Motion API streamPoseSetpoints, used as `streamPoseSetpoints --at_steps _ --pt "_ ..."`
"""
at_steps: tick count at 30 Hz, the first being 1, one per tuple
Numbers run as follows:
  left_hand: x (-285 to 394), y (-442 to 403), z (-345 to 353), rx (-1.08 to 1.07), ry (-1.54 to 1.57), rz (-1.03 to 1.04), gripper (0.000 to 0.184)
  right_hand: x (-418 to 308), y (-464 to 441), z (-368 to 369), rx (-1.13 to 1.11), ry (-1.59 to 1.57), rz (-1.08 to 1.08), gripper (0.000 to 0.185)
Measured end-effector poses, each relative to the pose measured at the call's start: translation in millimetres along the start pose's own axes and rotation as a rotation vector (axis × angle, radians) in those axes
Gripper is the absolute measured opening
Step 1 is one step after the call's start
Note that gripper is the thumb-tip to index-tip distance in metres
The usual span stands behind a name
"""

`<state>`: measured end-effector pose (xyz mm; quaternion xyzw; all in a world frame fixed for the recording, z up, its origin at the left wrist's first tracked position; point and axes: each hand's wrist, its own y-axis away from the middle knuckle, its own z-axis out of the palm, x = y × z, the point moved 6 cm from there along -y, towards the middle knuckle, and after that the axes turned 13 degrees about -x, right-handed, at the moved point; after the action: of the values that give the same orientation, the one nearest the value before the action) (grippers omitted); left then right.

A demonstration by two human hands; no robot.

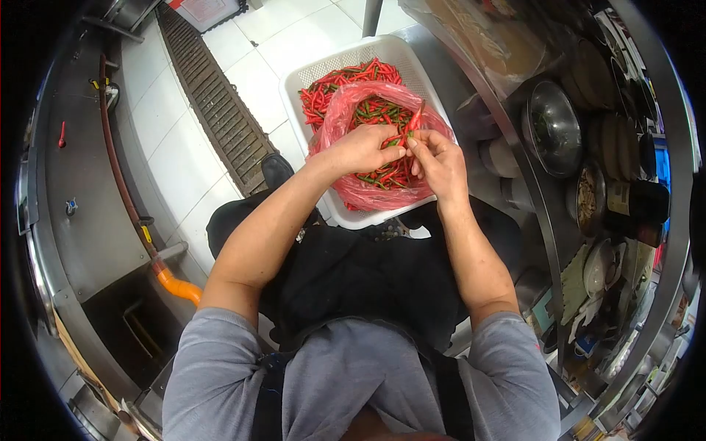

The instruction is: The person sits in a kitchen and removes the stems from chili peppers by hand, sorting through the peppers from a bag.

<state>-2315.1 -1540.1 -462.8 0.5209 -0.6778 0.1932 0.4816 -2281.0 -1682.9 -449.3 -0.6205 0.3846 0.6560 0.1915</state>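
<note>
Over an open pink plastic bag [360, 94] full of red and green chili peppers [379, 112], my two hands meet. Between the fingertips of my right hand [441, 163] is a red chili pepper [416, 122], its tip pointing up and away from me. My left hand [365, 150] is closed, thumb and forefinger pinched at the green stem end, touching the fingers of the right. The bag sits in a white perforated plastic basket [293, 99], with loose red chili peppers [321, 95] heaped behind and beside it.
At right, metal shelving [531, 197] holds a steel bowl [553, 128] and other dishes. A floor drain grate [213, 99] runs along white tiles at left, beside a steel counter [73, 176]. An orange hose [176, 285] lies near my left elbow.
</note>
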Motion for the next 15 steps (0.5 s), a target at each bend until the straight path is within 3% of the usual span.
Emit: streamPoseSetpoints --at_steps 4,10,13,15 --pt "0 1 4 -0.015 -0.021 0.068 0.031 3 -2 3 -0.063 -0.037 -0.019 0.019" --pt "2 1 7 -0.061 -0.171 -0.018 0.03 7 -4 6 -0.095 0.033 0.003 0.019" --pt "-6 0 5 -0.002 -0.152 0.023 0.03 8 -4 0 -0.053 -0.066 0.014 0.018" --pt "-15 1 -2 0.095 -0.105 -0.073 0.025 8 -6 -5 -0.038 -0.117 -0.002 0.017"
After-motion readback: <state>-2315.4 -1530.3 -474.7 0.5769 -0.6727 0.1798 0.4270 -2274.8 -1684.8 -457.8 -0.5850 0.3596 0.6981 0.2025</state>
